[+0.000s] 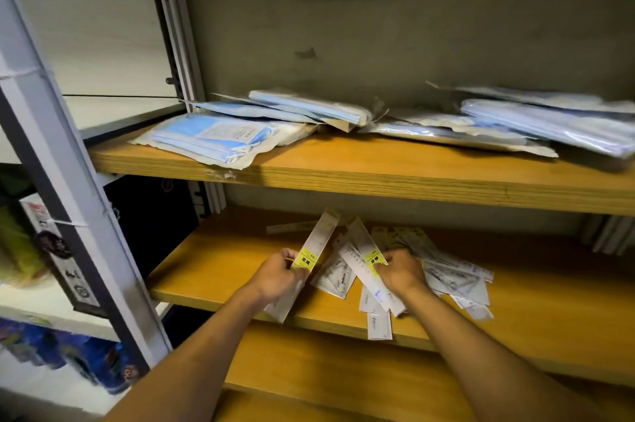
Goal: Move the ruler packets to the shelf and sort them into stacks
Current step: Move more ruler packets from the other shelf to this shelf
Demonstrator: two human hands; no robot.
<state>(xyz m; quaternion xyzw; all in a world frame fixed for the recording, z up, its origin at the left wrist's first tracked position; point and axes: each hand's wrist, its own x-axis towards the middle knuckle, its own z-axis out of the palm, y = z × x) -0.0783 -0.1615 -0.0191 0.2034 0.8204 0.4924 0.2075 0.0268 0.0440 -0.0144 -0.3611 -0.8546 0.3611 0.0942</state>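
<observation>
We see the left hand (278,272) with its fingers curled round one long, flat ruler packet (311,258), gripping it at a yellow label; the fingertips are hidden behind the packet, and its lower end passes behind the wrist. The right hand (402,272) pinches a second ruler packet (364,258) at its own yellow label, and its fingertips are likewise tucked out of sight. Both packets are narrow, pale strips of glossy plastic, tilted up and away from us above the wooden shelf (220,267).

Just beside and under the right hand lies a loose pile of ruler packets (453,279), fanned and overlapping on the shelf; some hang over its front edge. The print on them is too small and blurred to read, and we cannot count them.

On the upper shelf board (378,181), rough-grained at its edge, rest soft clear bags of blue face masks (213,136), the rightmost cut off by the frame. A grey metal upright (68,181) stands at left, with blurred goods beyond it.
</observation>
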